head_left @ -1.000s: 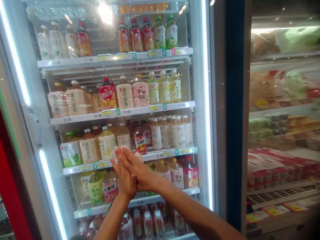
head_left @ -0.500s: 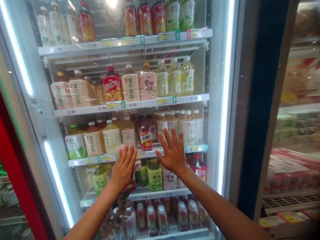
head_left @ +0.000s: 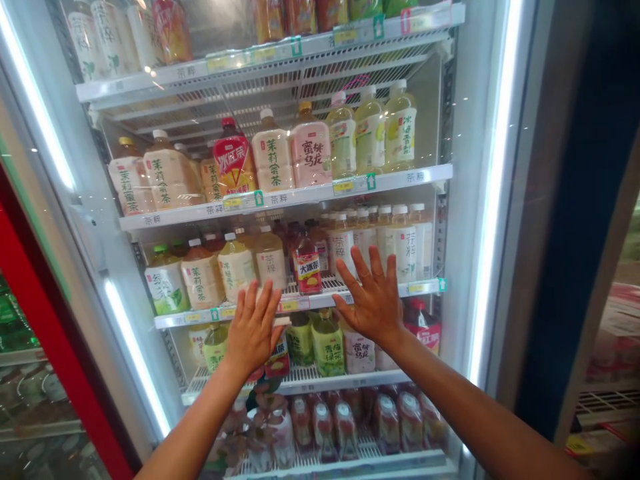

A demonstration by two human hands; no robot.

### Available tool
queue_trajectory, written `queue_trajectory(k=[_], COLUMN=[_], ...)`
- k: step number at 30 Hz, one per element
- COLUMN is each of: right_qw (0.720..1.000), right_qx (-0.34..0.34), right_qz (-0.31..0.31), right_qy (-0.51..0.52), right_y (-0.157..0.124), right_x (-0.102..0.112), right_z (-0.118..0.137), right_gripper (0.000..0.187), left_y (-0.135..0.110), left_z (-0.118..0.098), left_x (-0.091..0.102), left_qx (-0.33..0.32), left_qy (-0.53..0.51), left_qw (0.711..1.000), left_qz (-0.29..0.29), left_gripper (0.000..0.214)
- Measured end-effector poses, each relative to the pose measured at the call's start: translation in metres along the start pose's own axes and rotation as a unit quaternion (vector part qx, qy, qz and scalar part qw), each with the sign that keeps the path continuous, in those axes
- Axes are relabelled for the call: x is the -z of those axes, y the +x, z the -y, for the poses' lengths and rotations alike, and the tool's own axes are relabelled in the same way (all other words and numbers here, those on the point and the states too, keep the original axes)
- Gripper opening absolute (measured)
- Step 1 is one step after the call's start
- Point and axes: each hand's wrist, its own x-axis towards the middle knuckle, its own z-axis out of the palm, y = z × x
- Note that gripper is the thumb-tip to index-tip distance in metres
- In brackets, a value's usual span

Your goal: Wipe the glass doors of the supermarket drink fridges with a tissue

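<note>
Both arms reach forward toward a lit drinks fridge (head_left: 453, 133). My left hand (head_left: 256, 328) is open, fingers extended, in front of the lower shelves. A small pale strip (head_left: 282, 321) shows beside its thumb; whether the hand touches it I cannot tell. My right hand (head_left: 374, 297) is open with fingers spread and holds nothing. Between and behind the hands stands a dark bottle with a red and yellow label (head_left: 307, 267). Small white-labelled bottles (head_left: 407, 243) stand behind my right fingers. Reflections suggest glass before the shelves; contact with it is unclear.
Large tea bottles (head_left: 273, 157) line the shelf above the hands. Capped bottles (head_left: 345, 423) fill the bottom level. A red frame (head_left: 65, 347) borders the left side; a dark panel (head_left: 563, 200) stands at right, with stocked shelving beyond.
The view has shifted so the fridge appears larger, with its upper shelves higher in the picture. Both hands appear farther right, still open.
</note>
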Motion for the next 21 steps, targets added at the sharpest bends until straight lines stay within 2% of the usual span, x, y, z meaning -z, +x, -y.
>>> queue_trajectory(k=[3, 5, 7, 11, 13, 15, 19, 21], right_qw=[1.000, 1.000, 1.000, 1.000, 1.000, 1.000, 1.000, 1.000], right_qx=[-0.003, -0.007, -0.008, 0.007, 0.012, 0.014, 0.016, 0.013], right_qz=[0.008, 0.012, 0.014, 0.012, 0.008, 0.003, -0.003, -0.004], right_qy=[-0.002, -0.004, -0.007, -0.010, -0.007, -0.002, 0.003, 0.003], right_y=[0.000, 0.000, -0.001, -0.002, -0.002, -0.002, -0.003, -0.003], right_x=[0.001, 0.001, 0.001, 0.000, 0.001, 0.001, 0.000, 0.000], right_z=[0.001, 0.002, 0.002, 0.000, 0.000, -0.001, 0.000, 0.000], right_gripper=[0.081, 0.081, 0.082, 0.076, 0.073, 0.073, 0.071, 0.071], left_y=[0.039, 0.051, 0.035, -0.039, -0.053, -0.034, 0.044, 0.055], left_z=[0.033, 0.043, 0.034, -0.008, -0.016, -0.008, 0.024, 0.021], left_x=[0.007, 0.009, 0.006, -0.005, -0.006, -0.002, 0.008, 0.005], left_qx=[0.040, 0.052, 0.027, -0.064, -0.092, -0.080, -0.004, 0.007], left_qy=[-0.008, -0.013, -0.016, -0.025, -0.021, -0.003, 0.018, 0.008], left_qw=[0.998, 0.998, 0.999, 0.997, 0.994, 0.996, 1.000, 1.000], left_qz=[-0.039, -0.044, -0.022, 0.037, 0.052, 0.049, 0.001, 0.000], left_gripper=[0.080, 0.080, 0.079, 0.076, 0.075, 0.075, 0.080, 0.081])
